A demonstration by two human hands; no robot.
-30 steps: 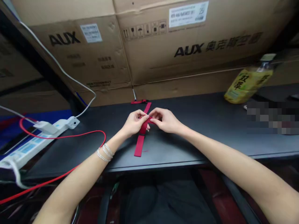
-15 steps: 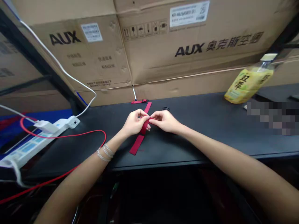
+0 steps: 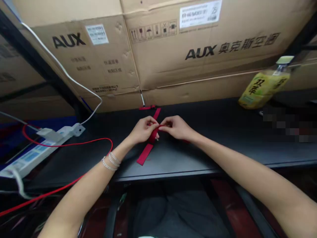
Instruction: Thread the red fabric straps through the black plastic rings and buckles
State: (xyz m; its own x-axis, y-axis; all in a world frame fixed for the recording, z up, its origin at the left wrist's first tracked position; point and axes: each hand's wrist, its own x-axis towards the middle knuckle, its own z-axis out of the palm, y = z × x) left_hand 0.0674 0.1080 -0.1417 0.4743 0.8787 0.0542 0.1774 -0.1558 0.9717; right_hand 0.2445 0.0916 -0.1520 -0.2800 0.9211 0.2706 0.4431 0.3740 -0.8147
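My left hand (image 3: 143,130) pinches a red fabric strap (image 3: 154,135) between thumb and fingers, over the middle of the black tabletop. From the right, my right hand (image 3: 177,127) pinches the same strap, its fingertips almost touching those of the left. A flat red strip (image 3: 145,154) slants out below the left hand toward the table's front edge, and another red stretch (image 3: 157,113) shows above the hands. Whether these join the held piece is hidden by my fingers. A bit of red peeks out beneath my right wrist.
Cardboard boxes (image 3: 160,66) wall off the back of the black table (image 3: 213,145). A small red strap piece (image 3: 146,107) lies against them. On the left are a white power strip (image 3: 34,155) and a red cable (image 3: 94,140); a yellow-labelled bottle (image 3: 264,87) stands at the right.
My right hand has risen slightly, and its fingers now cover the small black item that showed behind it. More red shows under my right wrist. My left hand has barely moved.
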